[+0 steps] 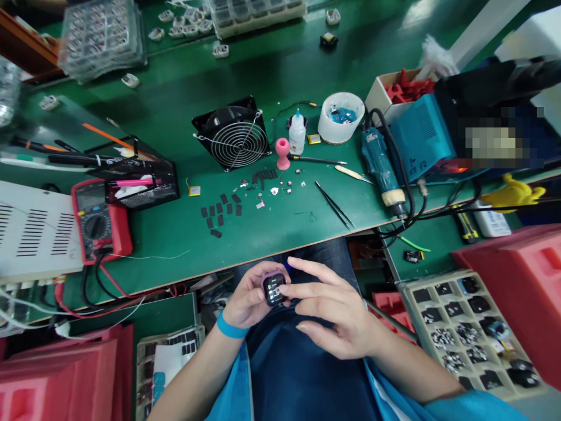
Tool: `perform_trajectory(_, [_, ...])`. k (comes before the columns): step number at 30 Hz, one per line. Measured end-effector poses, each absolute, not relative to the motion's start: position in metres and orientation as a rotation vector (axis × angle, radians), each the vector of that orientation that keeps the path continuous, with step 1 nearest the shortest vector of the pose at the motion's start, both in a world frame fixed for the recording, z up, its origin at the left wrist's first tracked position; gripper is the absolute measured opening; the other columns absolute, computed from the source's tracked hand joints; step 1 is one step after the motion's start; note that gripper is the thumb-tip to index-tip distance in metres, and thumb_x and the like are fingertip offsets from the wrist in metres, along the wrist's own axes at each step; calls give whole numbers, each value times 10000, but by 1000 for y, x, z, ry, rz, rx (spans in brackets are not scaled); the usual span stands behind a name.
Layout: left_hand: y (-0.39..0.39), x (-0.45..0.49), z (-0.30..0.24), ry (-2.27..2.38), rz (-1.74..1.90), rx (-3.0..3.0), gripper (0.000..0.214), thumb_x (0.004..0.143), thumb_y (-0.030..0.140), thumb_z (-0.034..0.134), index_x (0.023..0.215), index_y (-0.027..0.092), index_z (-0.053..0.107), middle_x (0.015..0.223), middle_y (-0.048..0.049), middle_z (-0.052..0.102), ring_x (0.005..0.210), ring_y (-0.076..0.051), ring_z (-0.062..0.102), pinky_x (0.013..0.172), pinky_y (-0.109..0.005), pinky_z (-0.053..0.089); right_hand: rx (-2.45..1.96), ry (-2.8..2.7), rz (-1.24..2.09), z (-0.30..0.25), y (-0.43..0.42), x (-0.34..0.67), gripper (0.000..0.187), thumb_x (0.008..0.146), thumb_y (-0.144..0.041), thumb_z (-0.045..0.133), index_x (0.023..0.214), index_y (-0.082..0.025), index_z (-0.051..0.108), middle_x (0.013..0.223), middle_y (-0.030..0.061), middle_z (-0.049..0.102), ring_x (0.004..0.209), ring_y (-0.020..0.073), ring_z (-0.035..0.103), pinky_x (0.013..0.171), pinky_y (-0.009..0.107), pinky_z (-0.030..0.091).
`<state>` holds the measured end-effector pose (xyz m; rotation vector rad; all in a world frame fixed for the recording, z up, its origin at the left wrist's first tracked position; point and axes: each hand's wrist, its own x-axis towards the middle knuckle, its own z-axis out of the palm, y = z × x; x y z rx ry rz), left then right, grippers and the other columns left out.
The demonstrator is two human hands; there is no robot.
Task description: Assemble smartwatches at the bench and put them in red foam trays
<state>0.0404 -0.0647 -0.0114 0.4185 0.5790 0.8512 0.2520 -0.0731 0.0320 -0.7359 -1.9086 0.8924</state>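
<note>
Head view: just this side of the green workbench, at six o'clock, the left hand is closed around a smartwatch.
A loosened left grip could drop it; the right hand, fingers spread, one fingertip at the display, could mis-tap. The small, squarish body has a purple rim, lit black display, white icons.

Your flat green bench bears: red-cased multimeter, ten o'clock; pink hourglass-shaped piece, twelve; slender black tweezers, one o'clock.

Soft light, glare on green bench, stretched edges, pixelated patch
</note>
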Motion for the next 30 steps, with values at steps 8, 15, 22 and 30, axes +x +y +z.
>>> perform_trajectory(8, [-64, 40, -11, 571, 855, 427, 437, 737, 404, 896, 1115, 260, 732, 1012, -34, 664, 758, -132, 664, 676, -252, 606, -763, -1870, 859, 32, -71, 251, 122, 939, -161, 620, 1046, -192, 668, 1118, 121, 793, 1290, 300, 649, 1113, 537, 523])
perform_trajectory(15, [-62, 43, -9, 586, 883, 442, 426, 723, 404, 904, 1095, 260, 755, 953, -35, 648, 771, -135, 634, 660, -234, 581, -727, -1925, 858, 31, -72, 252, 62, 943, -185, 643, 976, -175, 695, 1172, 96, 788, 1447, 306, 498, 1154, 504, 492])
perform_trajectory(22, [-62, 42, -9, 551, 881, 426, 409, 749, 380, 889, 1115, 263, 749, 1004, -37, 652, 792, -135, 643, 665, -226, 580, -741, -1932, 856, 31, -71, 251, 60, 935, -174, 648, 973, -173, 695, 1175, 99, 787, 1465, 304, 476, 1162, 493, 480])
perform_trajectory(30, [-62, 42, -10, 549, 886, 430, 414, 746, 379, 891, 1118, 260, 755, 958, -30, 649, 765, -128, 635, 656, -220, 580, -740, -1931, 833, 30, -71, 250, 69, 954, -181, 629, 951, -166, 696, 1162, 99, 790, 1450, 310, 495, 1140, 503, 494])
